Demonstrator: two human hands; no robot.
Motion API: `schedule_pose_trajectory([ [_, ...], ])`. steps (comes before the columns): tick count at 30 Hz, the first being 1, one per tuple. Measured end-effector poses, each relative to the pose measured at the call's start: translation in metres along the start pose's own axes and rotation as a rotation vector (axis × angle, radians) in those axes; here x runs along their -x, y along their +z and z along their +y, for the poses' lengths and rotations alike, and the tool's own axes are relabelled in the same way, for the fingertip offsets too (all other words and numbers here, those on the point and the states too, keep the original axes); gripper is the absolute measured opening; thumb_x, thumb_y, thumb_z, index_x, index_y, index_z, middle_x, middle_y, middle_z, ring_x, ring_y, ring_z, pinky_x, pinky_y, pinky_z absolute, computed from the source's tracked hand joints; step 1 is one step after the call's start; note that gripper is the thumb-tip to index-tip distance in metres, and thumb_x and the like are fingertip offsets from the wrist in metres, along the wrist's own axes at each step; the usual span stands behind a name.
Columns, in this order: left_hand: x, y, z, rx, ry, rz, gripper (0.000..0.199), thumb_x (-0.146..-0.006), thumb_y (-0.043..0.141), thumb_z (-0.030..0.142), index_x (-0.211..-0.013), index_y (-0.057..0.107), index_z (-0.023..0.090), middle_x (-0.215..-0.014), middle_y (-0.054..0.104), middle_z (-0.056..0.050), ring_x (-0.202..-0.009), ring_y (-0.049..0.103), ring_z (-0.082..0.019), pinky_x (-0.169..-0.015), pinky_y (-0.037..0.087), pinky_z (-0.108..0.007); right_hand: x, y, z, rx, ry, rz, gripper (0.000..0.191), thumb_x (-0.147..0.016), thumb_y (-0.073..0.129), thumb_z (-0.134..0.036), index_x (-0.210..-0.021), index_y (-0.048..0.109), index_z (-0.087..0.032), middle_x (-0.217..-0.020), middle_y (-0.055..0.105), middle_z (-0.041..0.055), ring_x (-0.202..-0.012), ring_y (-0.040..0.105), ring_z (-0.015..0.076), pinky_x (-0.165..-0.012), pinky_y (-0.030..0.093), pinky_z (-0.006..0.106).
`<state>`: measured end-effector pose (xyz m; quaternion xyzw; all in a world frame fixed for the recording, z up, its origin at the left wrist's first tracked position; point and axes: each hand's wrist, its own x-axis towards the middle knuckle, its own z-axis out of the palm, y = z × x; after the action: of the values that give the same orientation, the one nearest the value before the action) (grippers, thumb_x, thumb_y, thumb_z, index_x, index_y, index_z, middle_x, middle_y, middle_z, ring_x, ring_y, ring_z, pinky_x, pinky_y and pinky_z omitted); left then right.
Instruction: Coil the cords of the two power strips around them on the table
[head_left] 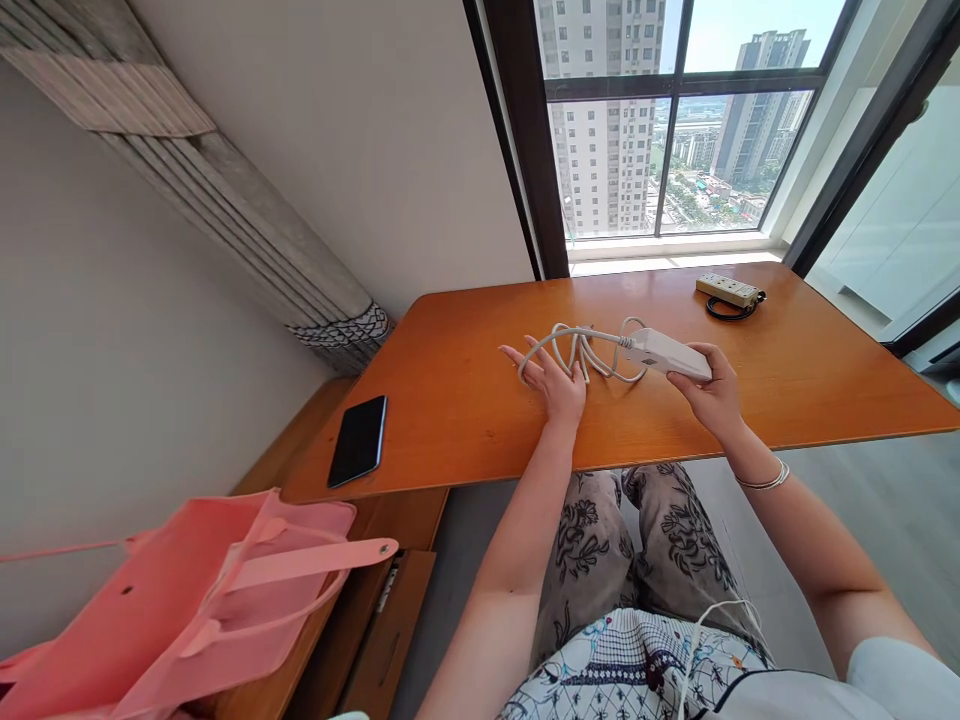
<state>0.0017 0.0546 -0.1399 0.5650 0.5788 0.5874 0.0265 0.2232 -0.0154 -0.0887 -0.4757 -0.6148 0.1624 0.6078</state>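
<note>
A white power strip point(666, 354) is gripped in my right hand point(718, 392), thumb on the near side and fingers behind its right end. Its white cord point(583, 345) leaves the left end and hangs in loose loops above the wooden table. My left hand point(553, 385) is palm up with its fingers spread. One bend of the cord passes across those fingers, and the other loops are beside the thumb. Whether the cord's plug is among the loops I cannot tell.
A beige power strip point(729, 290) with a black cord lies at the back right of the wooden table point(465, 400). The black phone point(358, 440) is near the left edge. A pink bag point(225, 590) sits at lower left. Behind the table is a window point(675, 130).
</note>
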Motion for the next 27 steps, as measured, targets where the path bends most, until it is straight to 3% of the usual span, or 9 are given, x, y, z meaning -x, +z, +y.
schedule_pose_trajectory([
  [2, -0.001, -0.003, 0.003, 0.027, 0.112, -0.063, 0.069, -0.082, 0.067, 0.029, -0.146, 0.044, 0.015, -0.165, 0.022, -0.021, -0.157, 0.007, -0.035, -0.125, 0.012, -0.059, 0.001, -0.002, 0.004, -0.007, 0.042, 0.035, 0.042, -0.073, 0.075, -0.050, -0.102, 0.060, -0.023, -0.094, 0.066, 0.0028, -0.085, 0.061, 0.0211, -0.076, 0.052, 0.034],
  [5, 0.005, -0.004, 0.008, 0.144, 0.352, -0.336, 0.031, -0.089, 0.055, 0.034, -0.116, 0.067, 0.023, -0.139, 0.062, -0.014, -0.140, 0.049, -0.029, -0.119, 0.035, -0.052, -0.001, -0.008, 0.017, -0.091, 0.107, 0.173, 0.045, -0.073, 0.074, -0.051, -0.104, 0.058, -0.023, -0.094, 0.064, 0.0022, -0.085, 0.060, 0.0197, -0.074, 0.051, 0.031],
  [7, 0.013, -0.003, 0.010, 0.200, 0.467, -0.488, 0.023, -0.090, 0.051, 0.037, -0.098, 0.070, 0.026, -0.119, 0.072, -0.011, -0.121, 0.063, -0.026, -0.110, 0.048, -0.048, -0.003, -0.016, 0.027, -0.183, 0.120, 0.287, 0.046, -0.073, 0.073, -0.051, -0.104, 0.056, -0.023, -0.095, 0.062, 0.0019, -0.085, 0.060, 0.0185, -0.073, 0.050, 0.030],
  [9, 0.023, -0.005, 0.011, 0.228, 0.529, -0.520, 0.020, -0.089, 0.052, 0.038, -0.090, 0.068, 0.026, -0.108, 0.073, -0.010, -0.107, 0.068, -0.024, -0.099, 0.055, -0.044, -0.004, -0.026, 0.036, -0.250, 0.113, 0.382, 0.049, -0.070, 0.074, -0.052, -0.104, 0.054, -0.023, -0.095, 0.060, 0.0016, -0.085, 0.060, 0.0180, -0.072, 0.049, 0.029],
  [13, 0.033, -0.013, 0.015, 0.357, 0.564, -0.230, 0.011, -0.089, 0.053, 0.034, -0.091, 0.059, 0.025, -0.104, 0.066, -0.009, -0.085, 0.066, -0.018, -0.080, 0.057, -0.036, 0.001, -0.052, 0.048, -0.296, 0.086, 0.478, 0.052, -0.061, 0.079, -0.051, -0.099, 0.054, -0.023, -0.089, 0.058, -0.0003, -0.082, 0.060, 0.0173, -0.070, 0.048, 0.029],
  [16, 0.014, -0.020, 0.023, 0.401, 0.440, 0.046, 0.009, -0.092, 0.048, 0.031, -0.094, 0.054, 0.024, -0.109, 0.060, -0.009, -0.095, 0.062, -0.019, -0.084, 0.055, -0.037, 0.009, -0.071, 0.054, -0.338, 0.076, 0.539, 0.051, -0.056, 0.083, -0.045, -0.095, 0.057, -0.024, -0.086, 0.059, -0.0022, -0.079, 0.060, 0.0159, -0.070, 0.048, 0.029],
  [18, -0.011, -0.022, 0.027, 0.324, 0.311, 0.079, 0.011, -0.093, 0.045, 0.027, -0.095, 0.055, 0.023, -0.112, 0.060, -0.010, -0.108, 0.060, -0.021, -0.088, 0.052, -0.037, 0.015, -0.082, 0.057, -0.387, 0.084, 0.568, 0.051, -0.052, 0.085, -0.042, -0.093, 0.060, -0.025, -0.086, 0.061, -0.0031, -0.078, 0.060, 0.0153, -0.069, 0.049, 0.028],
  [22, -0.058, -0.018, 0.026, 0.159, 0.258, -0.221, 0.015, -0.086, 0.053, 0.015, -0.094, 0.064, 0.021, -0.109, 0.068, -0.009, -0.109, 0.062, -0.024, -0.097, 0.048, -0.040, 0.024, -0.098, 0.063, -0.437, 0.109, 0.537, 0.048, -0.051, 0.086, -0.042, -0.091, 0.064, -0.026, -0.087, 0.064, -0.0029, -0.078, 0.061, 0.0163, -0.069, 0.050, 0.030],
  [27, -0.073, -0.002, 0.032, -0.075, 0.447, -0.742, 0.023, -0.075, 0.075, 0.023, -0.097, 0.071, 0.021, -0.116, 0.073, -0.010, -0.123, 0.060, -0.032, -0.109, 0.039, -0.045, 0.034, -0.102, 0.066, -0.461, 0.131, 0.459, 0.048, -0.049, 0.088, -0.040, -0.090, 0.067, -0.025, -0.083, 0.064, -0.0023, -0.073, 0.059, 0.0151, -0.068, 0.049, 0.029],
])
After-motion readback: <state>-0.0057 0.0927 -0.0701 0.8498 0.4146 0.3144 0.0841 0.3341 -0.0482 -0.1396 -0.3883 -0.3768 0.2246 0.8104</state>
